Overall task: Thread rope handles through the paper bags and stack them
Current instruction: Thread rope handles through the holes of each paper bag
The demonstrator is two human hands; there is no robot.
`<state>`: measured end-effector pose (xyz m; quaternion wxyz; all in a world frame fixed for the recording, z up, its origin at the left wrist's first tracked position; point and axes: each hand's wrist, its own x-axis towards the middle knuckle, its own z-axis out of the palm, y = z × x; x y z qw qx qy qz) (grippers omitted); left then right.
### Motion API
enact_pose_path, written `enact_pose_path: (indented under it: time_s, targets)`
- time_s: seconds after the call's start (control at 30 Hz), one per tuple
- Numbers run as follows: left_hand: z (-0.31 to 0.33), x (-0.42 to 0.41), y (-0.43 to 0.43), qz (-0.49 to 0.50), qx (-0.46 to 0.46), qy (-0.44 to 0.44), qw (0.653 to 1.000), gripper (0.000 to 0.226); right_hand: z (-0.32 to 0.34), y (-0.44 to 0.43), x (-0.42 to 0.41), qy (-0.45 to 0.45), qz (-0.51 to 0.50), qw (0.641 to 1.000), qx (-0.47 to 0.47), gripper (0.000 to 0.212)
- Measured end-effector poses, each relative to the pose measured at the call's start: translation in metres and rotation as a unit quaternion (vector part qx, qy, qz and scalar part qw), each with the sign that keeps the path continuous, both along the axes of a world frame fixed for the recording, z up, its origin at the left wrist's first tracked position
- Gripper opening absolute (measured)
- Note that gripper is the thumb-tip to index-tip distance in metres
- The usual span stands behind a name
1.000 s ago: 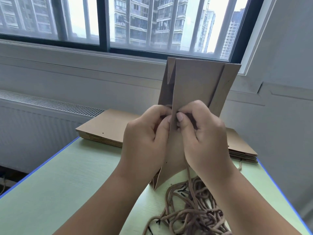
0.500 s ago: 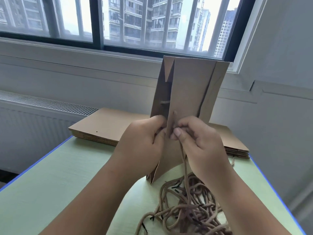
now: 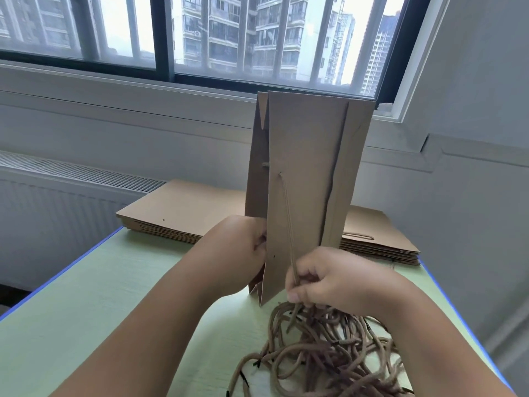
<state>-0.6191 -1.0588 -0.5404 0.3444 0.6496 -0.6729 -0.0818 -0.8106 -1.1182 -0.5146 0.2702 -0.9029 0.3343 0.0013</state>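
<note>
So, left hand (image 3: 243, 250): grip closed round paper bag (image 3: 303, 167) edge, tips hidden behind it.
right hand (image 3: 329, 282): grip pinching rope (image 3: 287, 219); btm end lost in rope pile (image 3: 329, 353).

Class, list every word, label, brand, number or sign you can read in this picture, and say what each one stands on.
None: no text can be read anywhere.
The paper bag, the rope threaded through it, the loose ropes, the left stack and the right stack are plain brown, unprinted.
The buildings outside the window show no legible signs.
</note>
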Motion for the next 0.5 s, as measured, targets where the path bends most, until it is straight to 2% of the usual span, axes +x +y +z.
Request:
enact_pose_path:
  time_s: [0.2,0.33,0.43,0.5]
  targets:
    - [-0.001,0.001,0.0,-0.01,0.007,0.013,1.0,0.019,-0.004,0.002,0.005,0.028,0.022,0.999,0.035,0.018]
    - [-0.002,0.003,-0.002,-0.016,0.015,0.014,1.0,0.019,-0.01,0.002,0.006,0.049,0.031,0.998,0.013,0.018]
    - [-0.002,0.003,-0.001,-0.019,0.024,0.01,0.999,0.021,-0.013,0.003,0.01,0.018,0.026,0.999,0.03,0.012]
    - [-0.002,0.003,-0.001,-0.021,0.033,0.017,0.999,0.022,-0.015,0.002,0.011,-0.029,0.007,0.999,0.029,0.019]
